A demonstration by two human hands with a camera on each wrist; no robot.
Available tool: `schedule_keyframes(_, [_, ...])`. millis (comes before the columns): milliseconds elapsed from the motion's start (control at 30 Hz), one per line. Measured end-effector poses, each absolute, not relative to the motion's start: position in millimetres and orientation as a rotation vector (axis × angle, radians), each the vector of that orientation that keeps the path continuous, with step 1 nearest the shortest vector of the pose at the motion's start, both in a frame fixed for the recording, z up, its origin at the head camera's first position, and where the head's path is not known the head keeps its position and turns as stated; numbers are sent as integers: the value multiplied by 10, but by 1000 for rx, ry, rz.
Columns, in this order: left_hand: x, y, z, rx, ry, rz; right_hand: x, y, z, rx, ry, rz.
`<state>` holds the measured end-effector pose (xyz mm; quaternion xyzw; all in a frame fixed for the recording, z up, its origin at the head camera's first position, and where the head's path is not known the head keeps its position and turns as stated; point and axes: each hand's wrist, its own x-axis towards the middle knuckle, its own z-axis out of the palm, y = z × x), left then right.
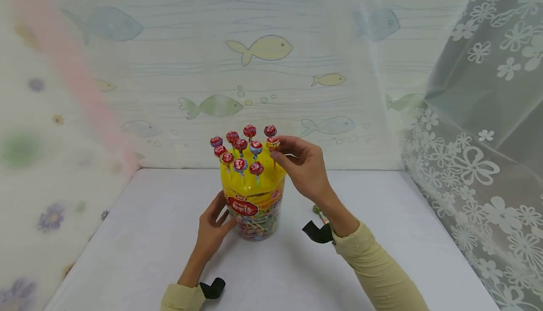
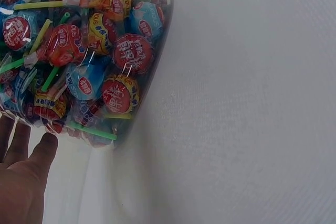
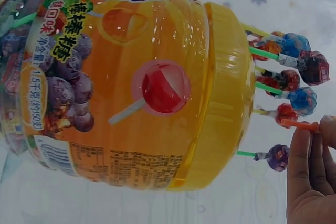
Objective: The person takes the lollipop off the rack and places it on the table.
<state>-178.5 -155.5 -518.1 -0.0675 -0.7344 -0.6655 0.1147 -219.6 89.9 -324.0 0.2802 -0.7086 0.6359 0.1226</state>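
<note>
A tall clear jar with a yellow lid (image 1: pixel 265 179) and a printed label (image 1: pixel 242 206) is filled with wrapped lollipops (image 2: pixel 133 53). Several lollipops (image 1: pixel 240 165) stand upright in the lid, sticks down. My left hand (image 1: pixel 212 228) holds the jar's lower left side, thumb in front and fingers around the side. Above the lid's right edge, my right hand (image 1: pixel 307 167) pinches a lollipop with a yellow and red wrapper (image 1: pixel 273 143). In the right wrist view its orange stick (image 3: pixel 299 124) shows between the fingertips, its free end apart from the lid; its head is hidden there.
One green-wrapped lollipop (image 1: pixel 318 210) lies on the white tabletop (image 1: pixel 169 207) right of the jar, partly hidden by my right wrist. A fish-patterned curtain (image 1: pixel 191 66) hangs behind, and a flowered lace curtain (image 1: pixel 479 169) borders the right side.
</note>
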Motion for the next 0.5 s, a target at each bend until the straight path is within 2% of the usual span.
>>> schedule_keyframes(500, [-1787,-1558,-5180,-199,-2156,-1941,-2132,1071,-3435,781,-2022,1865])
